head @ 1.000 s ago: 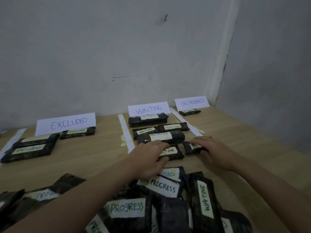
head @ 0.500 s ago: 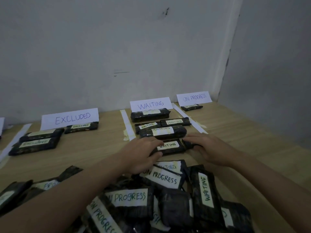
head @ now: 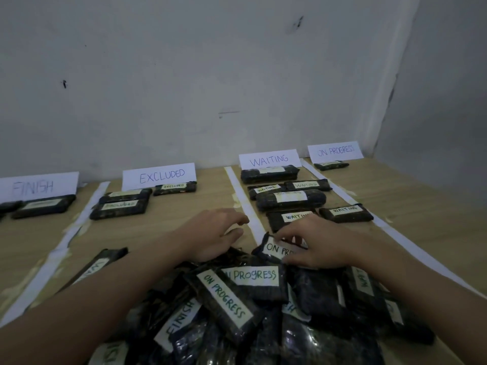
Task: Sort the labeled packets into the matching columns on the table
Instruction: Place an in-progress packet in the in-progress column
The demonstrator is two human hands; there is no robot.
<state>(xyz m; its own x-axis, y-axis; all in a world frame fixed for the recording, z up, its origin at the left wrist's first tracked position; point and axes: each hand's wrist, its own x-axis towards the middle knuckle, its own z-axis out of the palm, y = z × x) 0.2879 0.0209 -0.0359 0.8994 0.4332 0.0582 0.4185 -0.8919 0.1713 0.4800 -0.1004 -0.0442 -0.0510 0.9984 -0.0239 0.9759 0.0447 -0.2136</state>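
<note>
We see a heap of dark wrapped packets at the near desk edge, white labels reading ON PROGRESS, FINISH, WAITING. One ON PROGRESS packet lies tilted at the heap's far edge. Sorted packets lie flat below paper signs: FINISH sign far left, EXCLUDED sign, WAITING sign, ON PROGRESS sign. The WAITING column has six packets; the ON PROGRESS column has one packet.

Place: I see a plain room, maybe a small work room.
Walls: bare gray wall, meeting in the far right corner.
Table: wood table with paper signs and tape strips making columns.
</note>
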